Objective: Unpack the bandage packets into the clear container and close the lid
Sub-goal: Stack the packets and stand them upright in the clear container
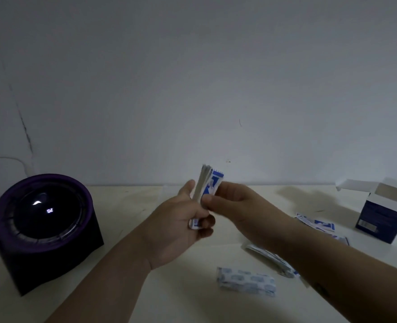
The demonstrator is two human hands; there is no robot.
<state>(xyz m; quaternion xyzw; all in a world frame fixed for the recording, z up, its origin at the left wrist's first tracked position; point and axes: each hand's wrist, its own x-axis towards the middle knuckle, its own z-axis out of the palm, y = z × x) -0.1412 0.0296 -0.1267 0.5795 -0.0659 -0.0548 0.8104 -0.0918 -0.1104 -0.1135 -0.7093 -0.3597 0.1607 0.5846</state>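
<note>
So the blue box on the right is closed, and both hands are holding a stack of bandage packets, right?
Not closed: the head view shows the blue box standing with its top flaps open. The left hand and right hand do hold the stack of bandage packets.

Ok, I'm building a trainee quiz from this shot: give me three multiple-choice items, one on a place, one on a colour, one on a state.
1. Where is the box? A) right end of the table B) on a shelf C) on the floor
2. The print on the stack of packets is: A) red B) blue C) green
3. The box's flap is: A) taped down B) open C) torn off
1 A, it stands at far right; 2 B, blue on white; 3 B, the flap is raised.
</note>
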